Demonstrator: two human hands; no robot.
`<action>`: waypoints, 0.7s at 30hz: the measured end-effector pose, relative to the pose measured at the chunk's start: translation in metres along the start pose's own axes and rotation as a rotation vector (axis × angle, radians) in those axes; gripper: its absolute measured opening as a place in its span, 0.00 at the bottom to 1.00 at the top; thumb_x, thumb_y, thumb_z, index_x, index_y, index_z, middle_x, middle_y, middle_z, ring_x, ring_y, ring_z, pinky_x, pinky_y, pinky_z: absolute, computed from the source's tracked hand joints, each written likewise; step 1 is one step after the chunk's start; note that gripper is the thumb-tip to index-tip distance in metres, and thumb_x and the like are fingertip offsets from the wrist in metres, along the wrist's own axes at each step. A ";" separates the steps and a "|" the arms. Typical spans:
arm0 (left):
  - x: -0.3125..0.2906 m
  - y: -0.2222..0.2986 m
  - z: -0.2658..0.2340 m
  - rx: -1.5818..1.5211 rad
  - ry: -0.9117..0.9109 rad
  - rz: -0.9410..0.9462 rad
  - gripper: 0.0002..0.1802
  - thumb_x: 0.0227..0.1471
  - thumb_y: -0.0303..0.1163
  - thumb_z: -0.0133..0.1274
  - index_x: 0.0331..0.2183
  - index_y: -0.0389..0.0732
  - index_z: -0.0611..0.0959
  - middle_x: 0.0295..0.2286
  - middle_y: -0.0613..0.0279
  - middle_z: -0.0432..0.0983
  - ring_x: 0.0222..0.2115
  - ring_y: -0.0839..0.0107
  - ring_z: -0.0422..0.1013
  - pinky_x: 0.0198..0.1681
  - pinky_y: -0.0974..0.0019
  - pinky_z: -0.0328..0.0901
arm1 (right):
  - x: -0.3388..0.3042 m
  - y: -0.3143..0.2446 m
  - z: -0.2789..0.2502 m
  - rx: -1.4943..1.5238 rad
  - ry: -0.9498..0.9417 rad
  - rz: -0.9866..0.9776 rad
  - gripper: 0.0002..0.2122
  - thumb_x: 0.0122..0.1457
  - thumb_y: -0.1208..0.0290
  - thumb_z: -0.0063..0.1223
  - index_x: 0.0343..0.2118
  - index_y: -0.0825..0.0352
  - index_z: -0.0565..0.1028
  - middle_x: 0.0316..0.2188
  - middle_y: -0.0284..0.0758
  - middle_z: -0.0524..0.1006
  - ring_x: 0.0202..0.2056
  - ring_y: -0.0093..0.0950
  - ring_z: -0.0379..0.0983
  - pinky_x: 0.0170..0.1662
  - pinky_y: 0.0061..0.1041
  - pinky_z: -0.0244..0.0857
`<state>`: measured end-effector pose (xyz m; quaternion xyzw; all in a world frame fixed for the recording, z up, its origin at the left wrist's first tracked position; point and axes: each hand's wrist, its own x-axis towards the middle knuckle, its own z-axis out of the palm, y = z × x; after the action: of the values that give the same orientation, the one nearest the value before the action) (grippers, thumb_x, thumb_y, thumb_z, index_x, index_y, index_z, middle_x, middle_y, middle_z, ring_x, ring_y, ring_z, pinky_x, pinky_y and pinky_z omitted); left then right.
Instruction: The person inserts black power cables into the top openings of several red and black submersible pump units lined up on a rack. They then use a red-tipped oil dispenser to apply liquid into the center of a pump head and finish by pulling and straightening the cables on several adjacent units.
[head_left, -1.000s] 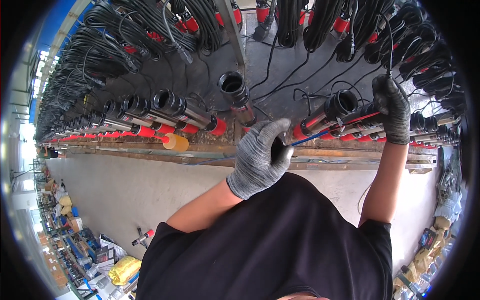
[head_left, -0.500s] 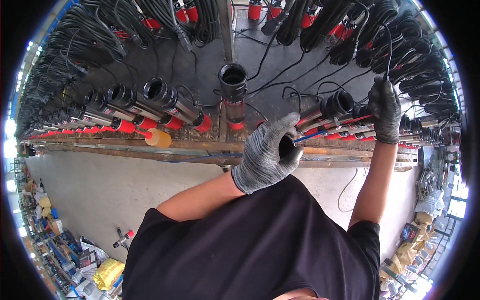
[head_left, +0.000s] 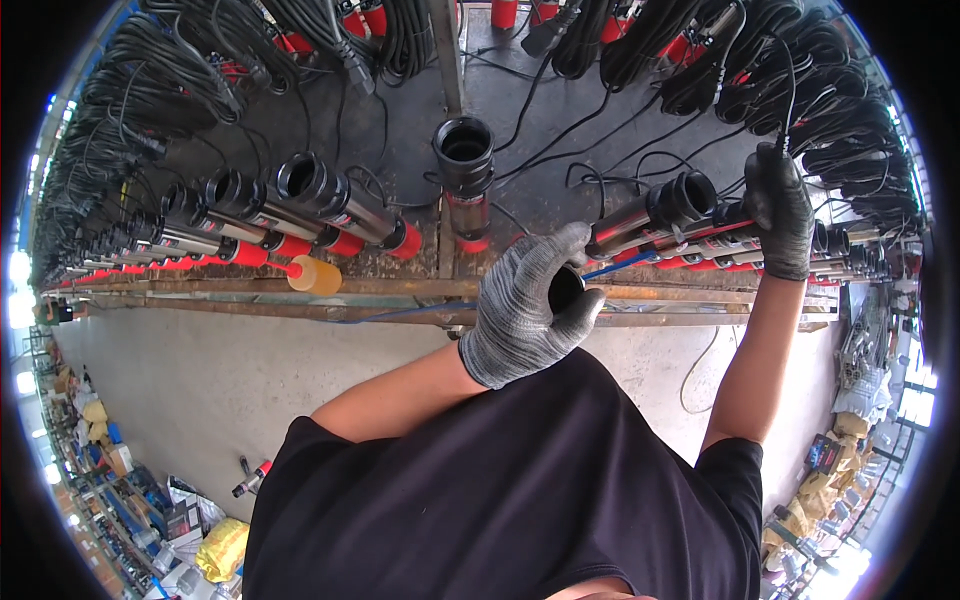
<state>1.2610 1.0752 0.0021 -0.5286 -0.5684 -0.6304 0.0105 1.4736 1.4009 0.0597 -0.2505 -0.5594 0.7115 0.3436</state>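
My left hand (head_left: pixel 525 310), in a grey knit glove, is curled around a dark cylinder (head_left: pixel 566 290) whose round black end shows between thumb and fingers; the rest is hidden. Close by, a blue hose (head_left: pixel 620 263) stretches toward the right. My right hand (head_left: pixel 780 215), gloved darker, is closed around a black cable (head_left: pixel 788 120) that rises from the top of the fist. Beside that fist leans a steel pump tube with a black open top (head_left: pixel 690 197). Another pump tube (head_left: pixel 466 150) stands upright, straight ahead of me.
Several similar tubes with red bases (head_left: pixel 345 205) line the bench edge (head_left: pixel 410 290) on both sides. A yellowish cup (head_left: pixel 318 277) with a red neck lies at the front left. Coiled black cables (head_left: pixel 400 45) crowd the back. A metal post (head_left: pixel 447 60) stands mid-bench.
My right hand has shifted slightly to the right, still around the cable. The left hand keeps its grip and sits a little farther left. The whole view has moved slightly.
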 end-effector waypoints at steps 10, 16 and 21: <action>0.002 -0.003 0.003 -0.014 -0.011 -0.009 0.37 0.45 0.24 0.68 0.57 0.33 0.74 0.35 0.57 0.81 0.31 0.66 0.77 0.38 0.65 0.73 | -0.003 -0.002 0.001 -0.013 -0.070 -0.014 0.24 0.69 0.52 0.52 0.57 0.68 0.73 0.32 0.30 0.76 0.16 0.16 0.57 0.19 0.15 0.49; 0.004 -0.004 0.005 0.004 -0.026 -0.021 0.36 0.45 0.24 0.69 0.57 0.33 0.74 0.36 0.56 0.81 0.33 0.66 0.78 0.40 0.64 0.73 | -0.004 0.001 -0.001 -0.005 -0.040 -0.011 0.26 0.67 0.49 0.54 0.57 0.68 0.72 0.30 0.31 0.73 0.16 0.17 0.57 0.18 0.15 0.49; 0.008 -0.007 0.007 0.040 -0.020 -0.011 0.35 0.46 0.25 0.69 0.55 0.33 0.75 0.36 0.56 0.82 0.34 0.64 0.79 0.43 0.63 0.73 | -0.006 0.002 -0.003 0.028 -0.099 -0.061 0.42 0.60 0.27 0.43 0.51 0.71 0.75 0.28 0.35 0.73 0.16 0.19 0.57 0.16 0.16 0.48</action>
<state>1.2580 1.0877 0.0015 -0.5314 -0.5840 -0.6135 0.0121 1.4790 1.3975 0.0571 -0.1931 -0.5730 0.7200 0.3407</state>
